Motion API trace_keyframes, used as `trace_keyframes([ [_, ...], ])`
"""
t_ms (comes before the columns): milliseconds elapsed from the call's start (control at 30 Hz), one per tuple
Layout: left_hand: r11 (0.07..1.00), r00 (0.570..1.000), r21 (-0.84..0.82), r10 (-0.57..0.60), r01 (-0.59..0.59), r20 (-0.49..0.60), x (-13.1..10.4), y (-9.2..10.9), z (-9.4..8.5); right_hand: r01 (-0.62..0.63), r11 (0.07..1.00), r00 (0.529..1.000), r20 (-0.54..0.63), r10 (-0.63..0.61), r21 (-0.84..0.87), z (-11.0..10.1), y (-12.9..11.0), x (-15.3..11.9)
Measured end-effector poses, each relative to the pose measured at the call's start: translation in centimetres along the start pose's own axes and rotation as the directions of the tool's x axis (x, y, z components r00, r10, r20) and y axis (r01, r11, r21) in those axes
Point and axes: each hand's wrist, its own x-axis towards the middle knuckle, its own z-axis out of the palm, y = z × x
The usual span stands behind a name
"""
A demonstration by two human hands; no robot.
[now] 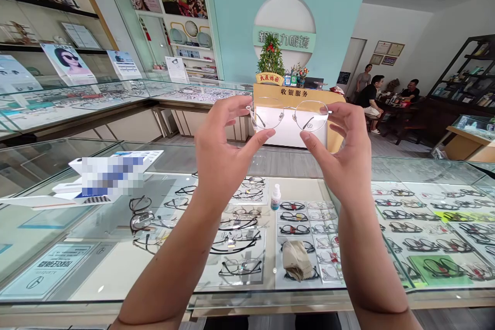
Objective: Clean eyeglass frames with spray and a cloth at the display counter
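Note:
A pair of eyeglasses (288,109) with a thin silvery metal frame is held up level above the glass display counter (127,289). My left hand (228,139) pinches its left side, thumb near the lower rim and fingers at the hinge. On the other side my right hand (340,139) grips the right rim and hinge between thumb and fingers. The lenses are clear, and a small dark mark shows on the right one. Below the hands, a small white spray bottle (276,198) stands on the counter, and a folded beige cloth (297,260) lies nearer to me.
Rows of spectacle frames (421,245) lie in the counter. More frames (150,224) are at left, near a white box (108,175) with a blurred patch. Beyond stand a yellow-and-white service desk (266,113) and another glass showcase (185,94). Several people (371,95) are at the far right.

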Motion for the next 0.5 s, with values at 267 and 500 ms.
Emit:
trace_keyframes([
  [267,0.999,0.999,0.042,0.025,-0.023,-0.031,-0.24,0.59,0.2,-0.014,1.0,1.0,0.009,0.014,-0.011,-0.05,0.31,-0.04],
  [500,0.981,0.989,0.143,0.138,-0.128,-0.058,-0.67,0.56,0.51,-0.074,0.997,0.996,0.04,0.074,0.013,-0.07,0.37,0.05],
])
